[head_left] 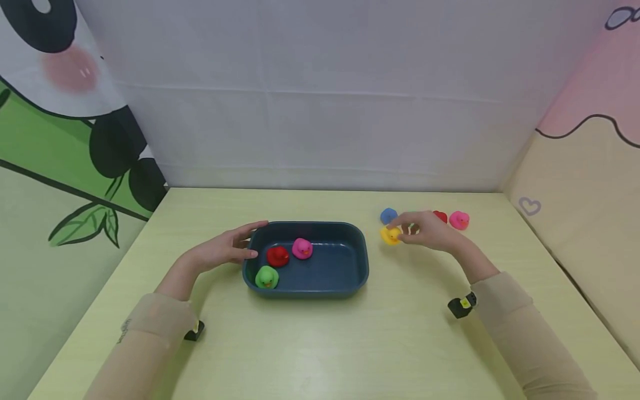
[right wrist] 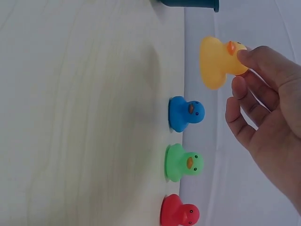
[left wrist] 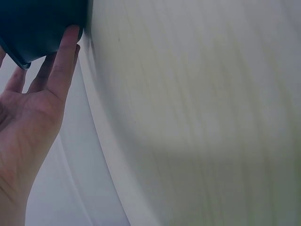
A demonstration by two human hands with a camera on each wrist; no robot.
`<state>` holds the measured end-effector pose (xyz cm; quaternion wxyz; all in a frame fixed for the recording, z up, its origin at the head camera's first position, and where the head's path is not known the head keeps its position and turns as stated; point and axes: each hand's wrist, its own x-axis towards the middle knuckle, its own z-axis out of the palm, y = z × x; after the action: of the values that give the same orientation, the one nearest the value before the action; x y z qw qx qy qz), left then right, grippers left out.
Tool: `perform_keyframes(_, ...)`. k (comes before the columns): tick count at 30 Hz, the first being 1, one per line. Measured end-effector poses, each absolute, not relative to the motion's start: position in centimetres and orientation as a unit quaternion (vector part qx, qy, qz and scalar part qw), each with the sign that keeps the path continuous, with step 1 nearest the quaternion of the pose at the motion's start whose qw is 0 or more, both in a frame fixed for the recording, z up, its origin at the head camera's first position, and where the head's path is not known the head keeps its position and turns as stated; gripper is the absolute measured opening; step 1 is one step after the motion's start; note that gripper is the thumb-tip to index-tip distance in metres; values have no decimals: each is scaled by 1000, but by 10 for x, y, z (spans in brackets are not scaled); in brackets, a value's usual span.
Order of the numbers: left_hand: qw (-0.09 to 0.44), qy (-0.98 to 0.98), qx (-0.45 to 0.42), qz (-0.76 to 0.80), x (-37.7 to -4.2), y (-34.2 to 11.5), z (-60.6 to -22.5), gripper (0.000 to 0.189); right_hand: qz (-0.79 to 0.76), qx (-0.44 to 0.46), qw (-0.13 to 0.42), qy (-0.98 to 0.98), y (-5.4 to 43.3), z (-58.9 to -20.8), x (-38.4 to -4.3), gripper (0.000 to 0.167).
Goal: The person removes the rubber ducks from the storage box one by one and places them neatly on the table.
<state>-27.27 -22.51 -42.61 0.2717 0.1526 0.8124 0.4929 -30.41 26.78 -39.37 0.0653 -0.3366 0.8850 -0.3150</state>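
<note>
My right hand (head_left: 425, 230) pinches a yellow rubber duck (right wrist: 221, 61) by its head, between thumb and fingers. In the right wrist view the duck hangs above the table, tilted. Below it stand a blue duck (right wrist: 183, 114), a green duck (right wrist: 181, 162) and a red duck (right wrist: 176, 212) in a row. My left hand (head_left: 220, 247) holds the left end of a dark blue tray (head_left: 330, 289), thumb over the rim, other fingers against its outside. Inside the tray's left half sit a red duck (head_left: 277, 256), a pink duck (head_left: 302, 249) and a green duck (head_left: 267, 276).
Another pink duck (head_left: 459, 220) stands at the right end of the row, near the back of the light wooden table (head_left: 300, 344). A white cloth wall (head_left: 320, 133) rises behind the table, with printed panels on both sides.
</note>
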Motion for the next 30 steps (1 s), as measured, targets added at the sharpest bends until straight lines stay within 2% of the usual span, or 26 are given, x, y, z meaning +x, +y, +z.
perform_keyframes(17,276,808,151,499,-274,-225,-425,72,-309,-280,98,904,277,-418,-312,31)
perform_keyframes(30,280,805,150,502,-273,-225,-425,72,-314,-259,123,905,277,-423,-314,33)
